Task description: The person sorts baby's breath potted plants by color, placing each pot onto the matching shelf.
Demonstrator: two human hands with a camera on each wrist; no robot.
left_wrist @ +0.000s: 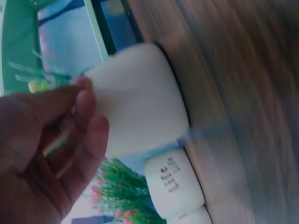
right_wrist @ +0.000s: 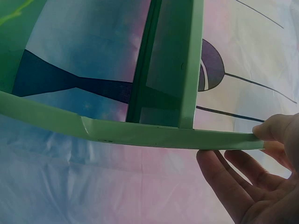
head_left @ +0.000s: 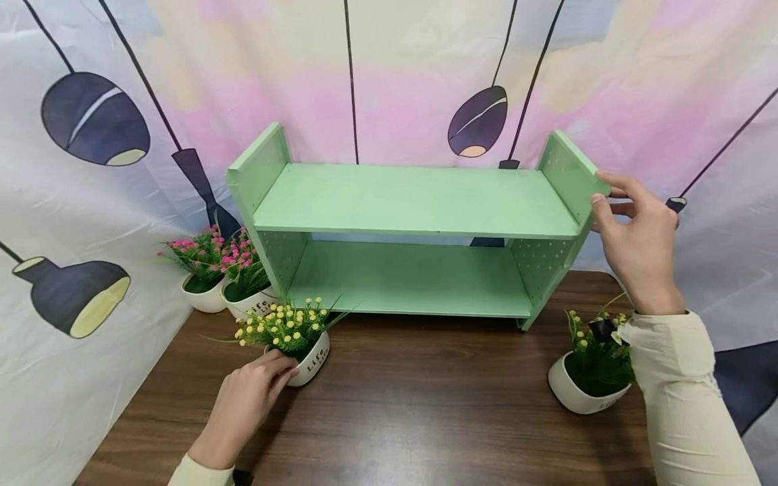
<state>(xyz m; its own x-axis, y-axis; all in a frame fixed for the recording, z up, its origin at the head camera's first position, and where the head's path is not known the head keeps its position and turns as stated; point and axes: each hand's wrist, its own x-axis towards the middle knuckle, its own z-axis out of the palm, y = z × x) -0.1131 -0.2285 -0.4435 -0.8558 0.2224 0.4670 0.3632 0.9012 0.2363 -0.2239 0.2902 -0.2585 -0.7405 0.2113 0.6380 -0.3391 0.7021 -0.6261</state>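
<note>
My left hand (head_left: 258,388) pinches the near rim of a white oval pot (head_left: 313,361) filled with yellow flowers (head_left: 286,324). In the left wrist view, the fingertips (left_wrist: 84,105) lie right at the rim of this pot (left_wrist: 140,100). A light green two-tier shelf (head_left: 413,199) stands behind it on the table. Its right side panel (head_left: 568,169) is gripped near the upper front corner by my right hand (head_left: 641,229). Seen from the right wrist, thumb and fingers (right_wrist: 224,182) sit on opposite sides of the green panel edge (right_wrist: 163,137).
Two white pots with pink flowers (head_left: 203,297) stand beside the shelf's left end. Another white pot (head_left: 583,395) with yellow flowers is at the right, partly behind my right sleeve (head_left: 681,378). A lamp-patterned cloth (head_left: 401,81) hangs behind the brown wooden table (head_left: 425,398).
</note>
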